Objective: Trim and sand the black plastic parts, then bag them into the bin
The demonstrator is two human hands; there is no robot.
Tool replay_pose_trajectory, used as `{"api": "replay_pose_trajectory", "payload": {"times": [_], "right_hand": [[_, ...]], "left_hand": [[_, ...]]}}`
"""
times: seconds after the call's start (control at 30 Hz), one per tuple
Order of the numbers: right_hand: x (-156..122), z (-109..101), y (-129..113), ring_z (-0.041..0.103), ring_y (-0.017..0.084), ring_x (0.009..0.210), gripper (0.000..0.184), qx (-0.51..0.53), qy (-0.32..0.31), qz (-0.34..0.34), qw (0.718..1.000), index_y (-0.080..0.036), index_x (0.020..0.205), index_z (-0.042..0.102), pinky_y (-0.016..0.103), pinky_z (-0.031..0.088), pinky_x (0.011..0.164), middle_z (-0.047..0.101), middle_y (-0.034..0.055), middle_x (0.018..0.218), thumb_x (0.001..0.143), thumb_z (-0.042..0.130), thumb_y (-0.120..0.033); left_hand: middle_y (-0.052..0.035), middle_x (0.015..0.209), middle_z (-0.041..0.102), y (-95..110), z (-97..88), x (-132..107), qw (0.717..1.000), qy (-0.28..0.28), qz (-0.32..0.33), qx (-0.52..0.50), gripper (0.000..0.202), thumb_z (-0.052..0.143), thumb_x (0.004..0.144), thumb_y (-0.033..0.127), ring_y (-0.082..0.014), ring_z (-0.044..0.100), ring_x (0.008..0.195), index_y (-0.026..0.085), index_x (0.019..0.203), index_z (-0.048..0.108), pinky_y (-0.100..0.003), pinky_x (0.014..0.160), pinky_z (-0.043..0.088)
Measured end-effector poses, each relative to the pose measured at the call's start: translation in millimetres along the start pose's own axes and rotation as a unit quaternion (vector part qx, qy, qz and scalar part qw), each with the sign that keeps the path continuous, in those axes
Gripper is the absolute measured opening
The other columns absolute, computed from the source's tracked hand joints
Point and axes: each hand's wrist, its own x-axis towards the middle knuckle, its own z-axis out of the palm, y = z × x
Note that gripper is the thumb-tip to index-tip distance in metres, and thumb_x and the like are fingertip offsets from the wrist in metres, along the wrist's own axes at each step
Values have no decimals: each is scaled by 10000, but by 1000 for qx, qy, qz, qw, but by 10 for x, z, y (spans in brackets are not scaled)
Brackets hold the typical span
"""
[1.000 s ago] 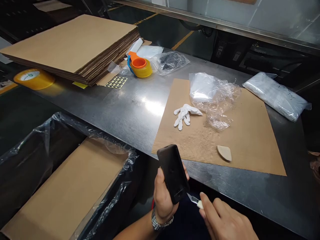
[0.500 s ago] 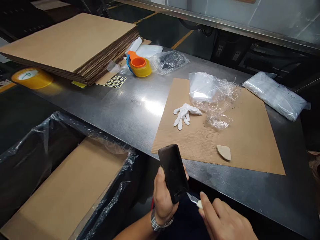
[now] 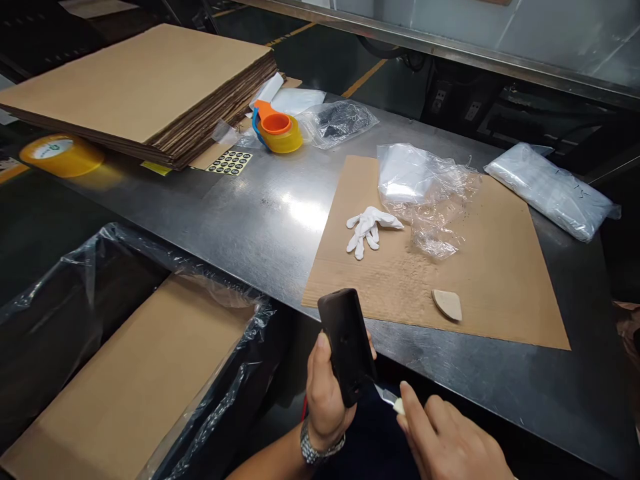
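Note:
My left hand is wrapped round a black rectangular plastic part, shaped like a shallow case and held tilted in front of the table's edge. In my right hand is a craft knife with a pale handle, most of it hidden by the fingers. Its blade points up and left, the tip at the lower right edge of the black part; whether it touches I cannot tell. Beyond the hands, a white glove and a beige quarter-round pad lie on a flat cardboard sheet.
Crumpled clear bags lie on the cardboard, with a wrapped plastic bundle at right. A tape dispenser, sticker sheet, tape roll and cardboard stack stand left on the metal table. Below is a plastic-lined bin.
Almost nothing differs. Both hands keep their hold, and the knife stays at the black part's lower edge with only a very slight shift.

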Motion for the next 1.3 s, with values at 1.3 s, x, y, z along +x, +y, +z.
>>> {"api": "replay_pose_trajectory", "payload": {"times": [1.3], "right_hand": [[115,-11,57,401,72,333,316,140,-36,18,989,-198,671,438,238,199,386,443,-63,449,945,287,-158]], "left_hand": [[-79,680,652,65,-17,35,994,-9,-92,49,455,403,856,480,-145,568,546,103,763,641,-263,518,462]]}}
